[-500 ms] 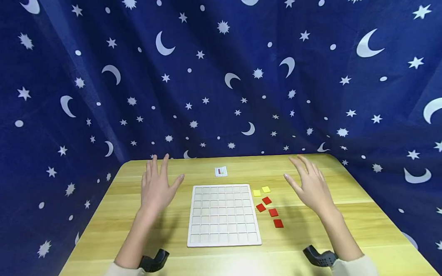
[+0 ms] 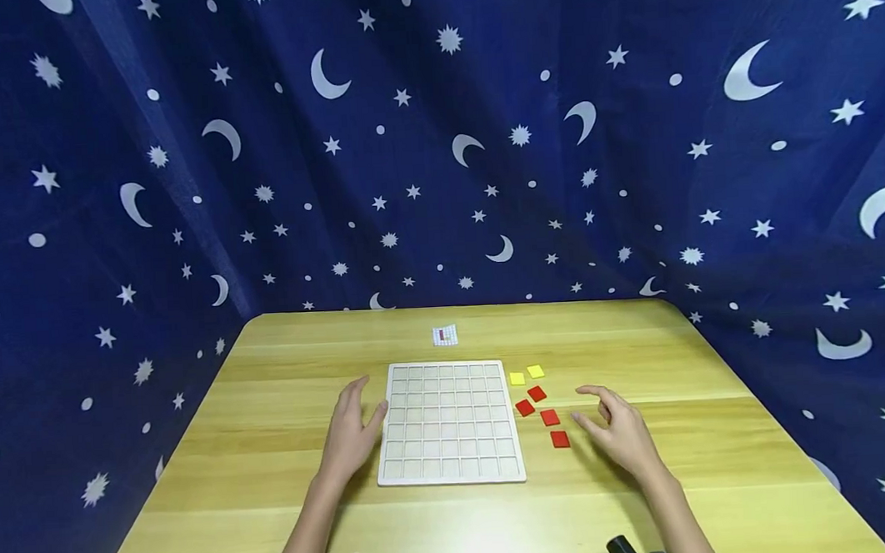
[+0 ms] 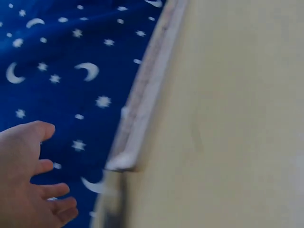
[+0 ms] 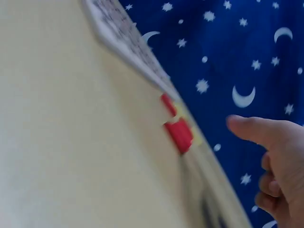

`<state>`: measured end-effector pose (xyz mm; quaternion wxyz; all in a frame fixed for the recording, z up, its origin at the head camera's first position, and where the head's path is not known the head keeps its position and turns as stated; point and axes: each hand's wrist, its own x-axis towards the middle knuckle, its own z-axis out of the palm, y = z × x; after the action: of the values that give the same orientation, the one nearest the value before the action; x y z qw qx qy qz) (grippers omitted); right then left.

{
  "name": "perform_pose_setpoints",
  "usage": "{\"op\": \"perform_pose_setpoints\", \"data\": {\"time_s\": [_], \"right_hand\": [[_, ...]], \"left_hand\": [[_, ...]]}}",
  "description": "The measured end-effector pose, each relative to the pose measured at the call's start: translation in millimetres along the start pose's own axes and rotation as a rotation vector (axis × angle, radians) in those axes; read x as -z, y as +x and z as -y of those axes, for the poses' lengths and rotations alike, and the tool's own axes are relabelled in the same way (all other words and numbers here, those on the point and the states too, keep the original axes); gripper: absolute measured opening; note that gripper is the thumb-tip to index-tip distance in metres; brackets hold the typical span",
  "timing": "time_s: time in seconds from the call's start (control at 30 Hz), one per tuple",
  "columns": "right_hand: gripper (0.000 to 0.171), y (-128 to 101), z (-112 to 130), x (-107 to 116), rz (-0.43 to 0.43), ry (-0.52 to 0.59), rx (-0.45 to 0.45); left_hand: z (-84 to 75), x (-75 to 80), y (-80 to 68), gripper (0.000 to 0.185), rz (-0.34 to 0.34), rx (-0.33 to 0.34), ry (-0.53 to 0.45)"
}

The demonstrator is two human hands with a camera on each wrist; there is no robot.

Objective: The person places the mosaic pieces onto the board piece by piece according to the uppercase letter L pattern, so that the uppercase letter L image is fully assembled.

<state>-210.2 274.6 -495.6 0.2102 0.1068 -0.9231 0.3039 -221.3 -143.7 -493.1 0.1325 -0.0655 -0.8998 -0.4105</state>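
Observation:
A white square board (image 2: 452, 481) with a grid of shallow cells lies on the wooden table. Just left of it is my left hand (image 2: 351, 436), fingers loosely extended and thumb close to the board's edge; nothing is in it. Several red square tiles (image 2: 559, 439) and two yellow tiles (image 2: 535, 372) lie to the board's right. My right hand (image 2: 622, 436) hovers beside the red tiles, thumb and index finger apart, holding nothing. In the right wrist view, red tiles (image 4: 179, 135) appear blurred beyond the thumb.
A small paper card (image 2: 445, 336) printed with a grid and a red mark lies behind the board. Dark blue curtains (image 2: 436, 160) with white moons and stars enclose the wooden table (image 2: 275, 519) at the back and sides. Each wrist wears a black band.
Both hands have come down and nearer, the left moving right toward the board, the right settling by the red tiles. The head view has tilted slightly. Board and tiles have stayed put.

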Motion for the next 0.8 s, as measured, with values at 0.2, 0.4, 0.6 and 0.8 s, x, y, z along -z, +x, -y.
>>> {"op": "perform_pose_setpoints", "data": {"time_s": [0.2,0.4,0.6,0.8], "right_hand": [[0.040,-15.5,-9.5,-10.9,0.204,0.147,-0.067],[0.044,-19.2,-12.2,-14.8,0.286,0.173,-0.112],[0.035,-19.8,-14.9,-18.0,0.295,0.142,-0.095],[0.028,-20.0,-14.8,-20.9,0.272,0.104,-0.056]], "left_hand": [[25.6,-24.0,-8.0,0.059,0.082,0.010,-0.017],[34.7,-32.7,-12.9,0.065,0.176,-0.048,0.113],[35.3,-36.2,-16.6,0.063,0.181,-0.116,0.249],[36.5,-37.3,-18.4,0.056,0.152,-0.171,0.273]]}}
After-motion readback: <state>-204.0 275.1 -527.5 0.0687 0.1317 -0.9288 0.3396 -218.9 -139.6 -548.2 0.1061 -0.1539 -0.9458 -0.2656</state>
